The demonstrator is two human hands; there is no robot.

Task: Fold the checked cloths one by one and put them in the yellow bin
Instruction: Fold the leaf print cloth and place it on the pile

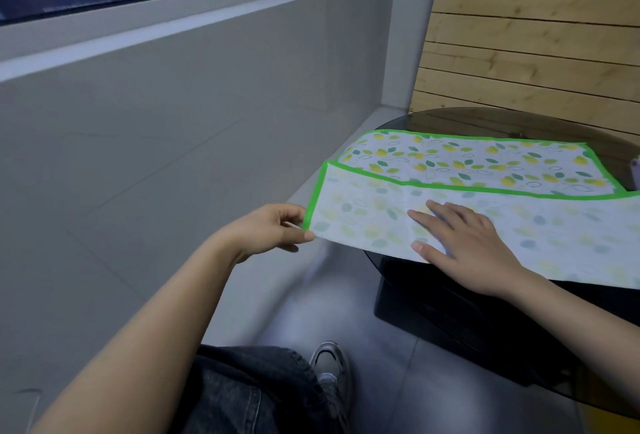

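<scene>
One cloth [467, 170] corner in left hand [273, 226] grip.

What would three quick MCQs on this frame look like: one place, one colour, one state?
1. Where does the leaf-print white cloth lie?
A. On the round dark glass table
B. On the grey floor
C. On the window sill

2. What colour is the cloth's border?
A. Red
B. Bright green
C. Black

3. What is the left hand doing?
A. Resting flat on the table
B. Hanging idle by the leg
C. Pinching the cloth's left end

Answers:
1 A: the cloth is spread over the tabletop, its left end reaching past the rim.
2 B: a bright green band runs along every visible edge.
3 C: thumb and fingers close in a pinch grip on the green-edged end, while the right hand presses flat on the folded-over layer.
</scene>
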